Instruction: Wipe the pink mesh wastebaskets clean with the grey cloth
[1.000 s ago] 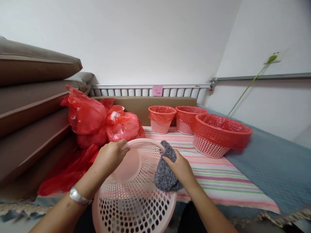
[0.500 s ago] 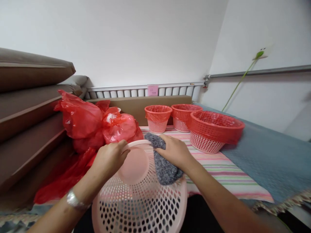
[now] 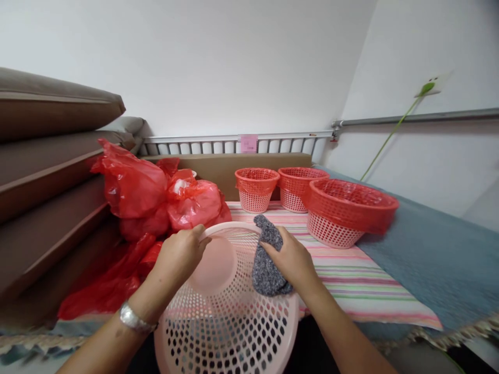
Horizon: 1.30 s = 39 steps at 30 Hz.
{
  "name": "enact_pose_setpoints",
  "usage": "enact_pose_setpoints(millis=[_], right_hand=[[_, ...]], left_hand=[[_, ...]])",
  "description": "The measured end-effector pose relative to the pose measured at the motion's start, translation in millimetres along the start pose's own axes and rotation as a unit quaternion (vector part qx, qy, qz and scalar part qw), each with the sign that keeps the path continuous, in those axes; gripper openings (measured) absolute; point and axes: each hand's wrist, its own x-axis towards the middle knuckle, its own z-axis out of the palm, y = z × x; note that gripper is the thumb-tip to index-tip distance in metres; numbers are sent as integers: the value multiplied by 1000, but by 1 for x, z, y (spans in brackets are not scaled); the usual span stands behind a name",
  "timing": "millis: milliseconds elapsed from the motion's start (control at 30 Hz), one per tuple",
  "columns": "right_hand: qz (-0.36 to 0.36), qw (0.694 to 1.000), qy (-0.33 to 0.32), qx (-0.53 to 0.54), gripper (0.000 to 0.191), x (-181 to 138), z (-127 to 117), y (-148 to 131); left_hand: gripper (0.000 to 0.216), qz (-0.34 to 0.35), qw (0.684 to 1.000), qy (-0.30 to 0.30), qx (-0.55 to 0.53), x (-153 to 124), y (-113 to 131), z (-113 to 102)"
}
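A large pale pink plastic basket (image 3: 228,332) with a holed wall is tipped so its open mouth faces me. My left hand (image 3: 183,254) grips its far rim, fingers closed over the edge. Around a dark grey speckled cloth (image 3: 268,278) my right hand (image 3: 292,257) is closed, pressing it against the basket's rim and wall on the right side. Part of the cloth pokes up above the rim. The fingers behind the rim are hidden from me.
Red plastic bags (image 3: 136,187) lie left, beside stacked brown cushions (image 3: 58,114). Three pink baskets lined with red bags, the nearest a wide basket (image 3: 337,231), stand on a striped cloth (image 3: 374,285). Behind is a white radiator (image 3: 202,146); a green cord (image 3: 390,136) hangs at right.
My right hand has slid the grey cloth along the rim to the right, away from my left hand. My left hand keeps its hold on the rim.
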Motion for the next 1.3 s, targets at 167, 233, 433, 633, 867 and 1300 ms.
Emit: enact_pose_setpoints(millis=[167,233,433,633,867,1300], right_hand=[[98,994,-19,36,35,-42,18,38],[116,992,-20,49,36,-55,19,50],[3,997,2,74,29,-39,-12,26],[-159,987,19,26,36,-9,-18,-30],[-80,996,28,35,35,-10,2,-5],[125,980,-17,156,39,-61,52,64]], left_hand=[[29,-12,1000,-11,-12,-16,0,-1],[29,-3,1000,-18,-15,-26,0,-2],[22,29,1000,4,-3,-28,-1,-13],[18,177,984,17,-15,7,20,-7],[21,138,990,4,-27,12,19,1],[26,24,998,-1,-52,-16,0,4]])
